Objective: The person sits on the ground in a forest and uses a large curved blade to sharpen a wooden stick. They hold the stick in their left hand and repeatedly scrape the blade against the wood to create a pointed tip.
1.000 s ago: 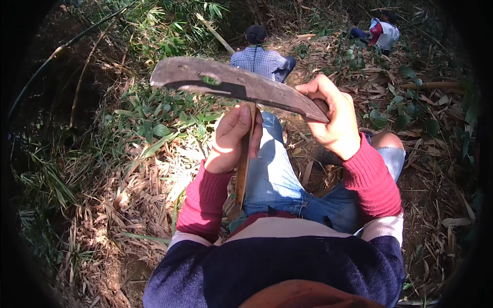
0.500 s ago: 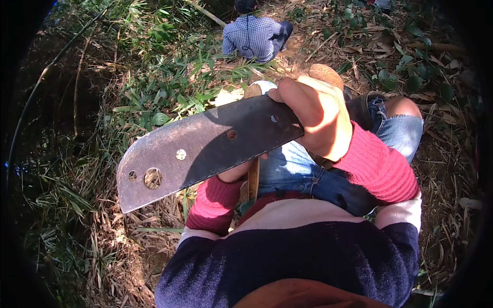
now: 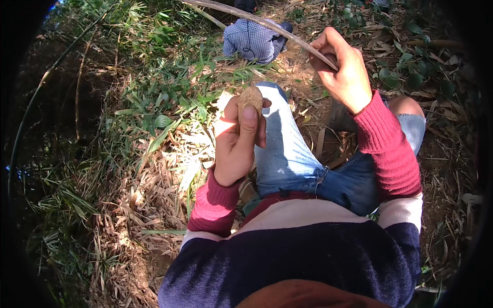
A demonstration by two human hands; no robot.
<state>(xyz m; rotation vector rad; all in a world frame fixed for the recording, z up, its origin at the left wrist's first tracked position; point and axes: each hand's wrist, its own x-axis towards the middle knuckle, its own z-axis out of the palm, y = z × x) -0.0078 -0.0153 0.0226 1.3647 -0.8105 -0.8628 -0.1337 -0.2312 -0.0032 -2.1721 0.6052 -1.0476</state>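
In my right hand (image 3: pixel 341 72) I pinch the near end of a broad cleaver blade (image 3: pixel 267 24), now turned almost edge-on, so it shows as a long thin strip reaching up and left. My left hand (image 3: pixel 236 136), closed with the thumb on top, holds a rough brown oval lump (image 3: pixel 250 98); I cannot tell whether it is stone or wood. The lump is over my jeans' left leg (image 3: pixel 280 138), apart from the blade. Both wrists are in red ribbed cuffs.
A person in a checked shirt (image 3: pixel 251 40) crouches on the ground ahead, beyond the blade. Dry leaves and husks (image 3: pixel 133 220) cover the ground. Green plants (image 3: pixel 159 97) and a bent thin stem (image 3: pixel 43 77) stand to the left.
The blade has swung up and away from broadside to nearly edge-on, with my right hand moving up. My left hand has come out from behind it, showing the brown lump.
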